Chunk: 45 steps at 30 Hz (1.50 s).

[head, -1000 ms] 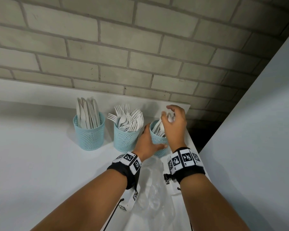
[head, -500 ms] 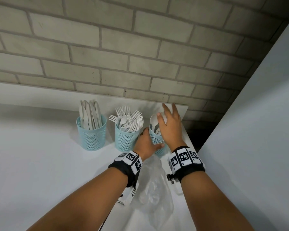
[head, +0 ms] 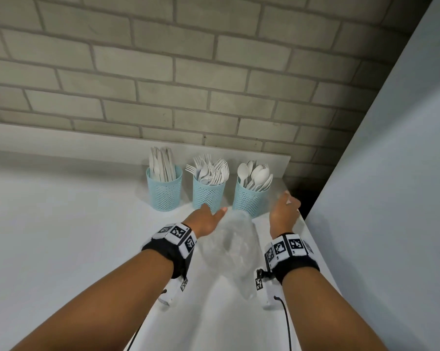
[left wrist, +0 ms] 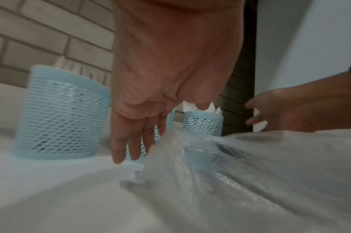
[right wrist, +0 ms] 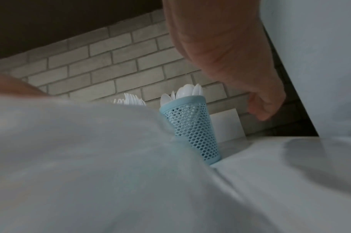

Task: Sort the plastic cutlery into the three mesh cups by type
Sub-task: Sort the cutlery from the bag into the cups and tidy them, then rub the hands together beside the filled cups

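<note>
Both hands [head: 244, 216] hover, fingers loose, before the mesh cups [head: 208, 193].

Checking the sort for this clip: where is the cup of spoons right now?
In the head view the cup of spoons stands rightmost of the three mesh cups, beside the cup of forks, near the counter's right end by the brick wall.

Three light blue mesh cups stand upright in a row on the white bench [head: 62, 236], close to the brick wall. The left cup [head: 164, 190] holds white plastic knives [head: 161, 164]. The middle cup [head: 208, 195] holds white forks [head: 210, 169]. The right cup [head: 250, 198] holds white spoons [head: 255, 174]. All the cutlery stands with the handles down.
</note>
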Each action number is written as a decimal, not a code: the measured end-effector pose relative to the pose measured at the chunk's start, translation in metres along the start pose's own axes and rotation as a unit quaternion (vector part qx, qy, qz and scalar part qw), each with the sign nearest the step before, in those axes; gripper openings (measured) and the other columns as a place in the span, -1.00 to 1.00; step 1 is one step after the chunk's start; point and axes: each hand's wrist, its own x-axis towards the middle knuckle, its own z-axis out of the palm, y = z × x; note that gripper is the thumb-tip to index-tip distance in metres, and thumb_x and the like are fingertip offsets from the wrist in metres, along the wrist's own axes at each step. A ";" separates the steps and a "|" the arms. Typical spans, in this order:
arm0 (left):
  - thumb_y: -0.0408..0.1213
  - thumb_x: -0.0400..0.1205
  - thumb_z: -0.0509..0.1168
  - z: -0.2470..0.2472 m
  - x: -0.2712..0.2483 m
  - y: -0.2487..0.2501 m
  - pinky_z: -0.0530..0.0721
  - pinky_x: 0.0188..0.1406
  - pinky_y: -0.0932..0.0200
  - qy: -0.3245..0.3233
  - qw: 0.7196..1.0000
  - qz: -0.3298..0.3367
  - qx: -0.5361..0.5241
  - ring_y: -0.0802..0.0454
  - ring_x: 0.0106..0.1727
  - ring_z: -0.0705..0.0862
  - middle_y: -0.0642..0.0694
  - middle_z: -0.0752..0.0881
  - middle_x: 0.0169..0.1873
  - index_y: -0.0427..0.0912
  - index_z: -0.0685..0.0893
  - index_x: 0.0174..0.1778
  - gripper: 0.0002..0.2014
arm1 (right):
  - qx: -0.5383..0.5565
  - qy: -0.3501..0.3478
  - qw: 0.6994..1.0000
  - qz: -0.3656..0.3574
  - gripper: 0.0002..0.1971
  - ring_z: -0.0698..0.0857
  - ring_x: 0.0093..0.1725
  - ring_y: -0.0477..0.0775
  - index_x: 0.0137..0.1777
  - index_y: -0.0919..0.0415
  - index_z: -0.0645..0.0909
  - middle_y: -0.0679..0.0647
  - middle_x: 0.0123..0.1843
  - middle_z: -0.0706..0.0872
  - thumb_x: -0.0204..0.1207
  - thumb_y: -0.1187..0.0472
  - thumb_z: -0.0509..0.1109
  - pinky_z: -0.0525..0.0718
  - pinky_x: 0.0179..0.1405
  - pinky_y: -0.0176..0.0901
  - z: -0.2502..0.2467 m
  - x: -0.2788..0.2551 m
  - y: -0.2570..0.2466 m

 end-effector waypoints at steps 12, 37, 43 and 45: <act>0.62 0.17 -0.01 -0.010 -0.043 -0.012 0.43 0.33 -0.47 -0.088 0.919 -0.119 -0.365 -0.33 0.56 0.28 -0.19 0.26 0.60 0.12 0.17 0.62 0.10 | -0.013 -0.340 0.940 0.016 -0.30 0.34 0.58 0.17 0.61 0.22 0.24 0.17 0.60 0.35 0.66 -0.25 -0.21 0.25 0.60 0.05 0.013 -0.079 0.008; 0.23 0.50 0.13 0.001 -0.024 -0.017 0.51 -0.16 0.00 0.270 0.846 0.061 -0.456 -0.05 -0.20 0.53 -0.15 0.55 -0.24 -0.22 0.55 -0.16 -0.49 | 0.057 -0.501 0.828 0.247 -0.27 0.68 0.08 0.33 0.39 0.29 0.39 0.35 0.25 0.59 0.59 -0.34 -0.08 0.72 -0.18 0.17 0.025 -0.106 -0.017; -0.07 0.69 0.16 0.000 -0.026 -0.009 0.50 0.29 0.03 0.292 0.887 0.012 -0.358 -0.06 0.17 0.47 -0.15 0.39 0.20 -0.18 0.50 0.24 -0.69 | 0.123 -0.416 0.881 0.189 -0.30 0.65 -0.32 -0.05 0.27 0.41 0.59 0.30 -0.06 0.73 0.67 -0.21 -0.09 0.65 -0.42 -0.24 0.041 -0.105 -0.028; 0.07 0.65 0.18 0.000 -0.023 -0.012 0.56 0.30 -0.12 0.254 0.898 -0.003 -0.358 -0.16 0.24 0.54 -0.21 0.42 0.26 -0.16 0.52 0.27 -0.58 | 0.133 -0.431 0.874 0.179 -0.35 0.70 -0.42 -0.08 0.14 0.38 0.64 0.15 -0.32 0.72 0.70 -0.16 -0.09 0.68 -0.49 -0.28 0.042 -0.105 -0.028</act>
